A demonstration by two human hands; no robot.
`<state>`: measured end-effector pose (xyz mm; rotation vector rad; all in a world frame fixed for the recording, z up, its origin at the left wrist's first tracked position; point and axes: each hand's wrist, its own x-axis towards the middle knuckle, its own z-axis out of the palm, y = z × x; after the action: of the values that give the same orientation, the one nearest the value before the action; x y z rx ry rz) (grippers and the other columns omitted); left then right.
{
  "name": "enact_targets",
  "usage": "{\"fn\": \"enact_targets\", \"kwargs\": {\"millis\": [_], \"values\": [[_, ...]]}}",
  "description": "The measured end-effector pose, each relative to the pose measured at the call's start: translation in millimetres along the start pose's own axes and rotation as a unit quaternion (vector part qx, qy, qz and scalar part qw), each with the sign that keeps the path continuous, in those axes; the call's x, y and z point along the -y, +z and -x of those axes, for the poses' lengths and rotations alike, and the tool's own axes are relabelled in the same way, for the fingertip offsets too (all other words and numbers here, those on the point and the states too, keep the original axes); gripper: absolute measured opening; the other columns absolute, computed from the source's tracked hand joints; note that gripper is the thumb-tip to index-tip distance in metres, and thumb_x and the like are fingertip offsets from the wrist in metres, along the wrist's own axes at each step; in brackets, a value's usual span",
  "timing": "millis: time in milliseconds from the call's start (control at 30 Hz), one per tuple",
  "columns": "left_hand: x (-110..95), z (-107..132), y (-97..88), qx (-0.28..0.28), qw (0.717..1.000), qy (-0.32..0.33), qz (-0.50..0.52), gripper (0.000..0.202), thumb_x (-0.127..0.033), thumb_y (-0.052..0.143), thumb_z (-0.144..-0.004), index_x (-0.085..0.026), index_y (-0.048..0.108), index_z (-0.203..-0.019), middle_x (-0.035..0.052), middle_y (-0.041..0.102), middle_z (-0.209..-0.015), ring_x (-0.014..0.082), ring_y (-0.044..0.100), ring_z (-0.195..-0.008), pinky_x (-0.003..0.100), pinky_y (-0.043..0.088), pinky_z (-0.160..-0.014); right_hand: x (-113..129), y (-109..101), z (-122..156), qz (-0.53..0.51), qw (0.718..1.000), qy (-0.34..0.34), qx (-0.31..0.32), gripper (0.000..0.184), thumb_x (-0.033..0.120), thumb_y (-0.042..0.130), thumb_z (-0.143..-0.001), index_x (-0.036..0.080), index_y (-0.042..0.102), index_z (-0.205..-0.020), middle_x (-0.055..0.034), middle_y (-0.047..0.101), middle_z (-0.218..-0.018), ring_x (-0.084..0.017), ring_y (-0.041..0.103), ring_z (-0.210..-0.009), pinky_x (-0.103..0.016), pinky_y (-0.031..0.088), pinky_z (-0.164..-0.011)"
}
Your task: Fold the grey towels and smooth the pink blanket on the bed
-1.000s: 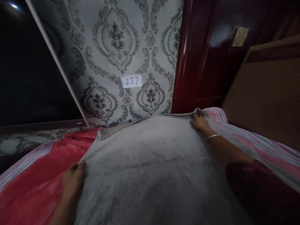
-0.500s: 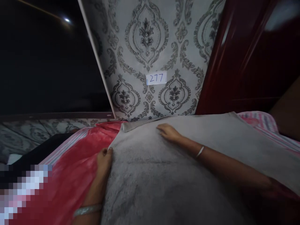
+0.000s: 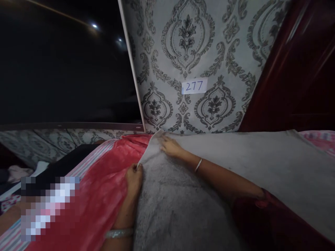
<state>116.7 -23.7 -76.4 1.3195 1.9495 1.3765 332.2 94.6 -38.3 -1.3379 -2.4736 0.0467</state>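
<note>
A grey plush blanket (image 3: 248, 157) lies spread out over a red plush blanket (image 3: 102, 184). My left hand (image 3: 134, 176) is closed on the grey blanket's left edge, pinching it between thumb and fingers. Farther up, near the far left corner, my right hand (image 3: 171, 146) rests on the grey blanket with its fingers stretched out. That corner lies flat beneath and beyond the fingertips, close to the wall.
A large dark screen (image 3: 65, 69) stands at the left. Behind the blankets rises a patterned wall (image 3: 157, 76) bearing a white card (image 3: 195, 86) marked 277. A dark red glossy panel (image 3: 295, 83) is at the right. Striped cloth (image 3: 90, 158) shows beneath the red blanket.
My right hand has moved left to the far left corner of the grey blanket. The fold there now lies flatter. My left hand still grips the edge; the view has shifted left.
</note>
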Motion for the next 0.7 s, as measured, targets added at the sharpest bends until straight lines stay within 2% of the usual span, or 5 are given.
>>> {"fn": "enact_targets", "kwargs": {"millis": [100, 267, 367, 500, 700], "values": [[-2.1, -1.6, 0.9, -0.001, 0.999, -0.006, -0.036, 0.024, -0.036, 0.052, -0.074, -0.018, 0.068, -0.076, 0.0094, 0.073, -0.077, 0.0257, 0.068, -0.078, 0.032, 0.048, -0.071, 0.0, 7.6, 14.7, 0.022, 0.998, -0.029, 0.058, 0.056, 0.049, 0.044, -0.099, 0.03, 0.044, -0.151, -0.0071, 0.033, -0.162, -0.03, 0.027, -0.149, -0.054, 0.023, -0.118], [-8.9, -2.7, -0.9, 0.008, 0.998, -0.002, -0.058, 0.02, -0.03, 0.052, -0.076, -0.018, 0.068, -0.074, 0.0112, 0.075, -0.08, 0.0255, 0.07, -0.081, 0.032, 0.049, -0.074, -12.4, -5.5, 30.9, 0.043, 0.98, 0.195, 0.023, 0.058, 0.048, 0.032, -0.102, 0.024, 0.037, -0.155, -0.0132, 0.026, -0.164, -0.032, 0.02, -0.151, -0.06, 0.018, -0.117], [-10.8, -3.4, -2.6, 0.013, 0.998, -0.002, -0.066, 0.022, -0.03, 0.052, -0.077, -0.017, 0.069, -0.077, 0.0127, 0.075, -0.085, 0.026, 0.07, -0.085, 0.031, 0.049, -0.076, -14.4, -13.9, 61.7, 0.037, 0.986, 0.154, 0.047, 0.057, 0.049, 0.036, -0.101, 0.028, 0.037, -0.155, -0.0099, 0.024, -0.165, -0.033, 0.02, -0.151, -0.061, 0.019, -0.116], [-12.2, -4.6, -2.3, 0.022, 0.997, -0.004, -0.074, 0.028, -0.032, 0.051, -0.078, -0.015, 0.071, -0.085, 0.0132, 0.076, -0.092, 0.0249, 0.07, -0.091, 0.03, 0.05, -0.079, -35.4, -22.8, 150.4, 0.032, 0.992, 0.096, 0.082, 0.055, 0.051, 0.036, -0.101, 0.032, 0.041, -0.152, -0.0062, 0.03, -0.163, -0.031, 0.024, -0.15, -0.06, 0.023, -0.116], [-27.5, 1.1, -6.1, 0.021, 0.997, -0.016, -0.076, 0.031, -0.034, 0.051, -0.073, -0.014, 0.071, -0.084, 0.0125, 0.074, -0.085, 0.0265, 0.069, -0.089, 0.034, 0.051, -0.08, -125.5, -61.2, 334.5, 0.076, 0.943, 0.322, 0.034, 0.054, 0.05, 0.034, -0.101, 0.033, 0.042, -0.151, -0.005, 0.036, -0.161, -0.028, 0.029, -0.148, -0.055, 0.026, -0.117]]}}
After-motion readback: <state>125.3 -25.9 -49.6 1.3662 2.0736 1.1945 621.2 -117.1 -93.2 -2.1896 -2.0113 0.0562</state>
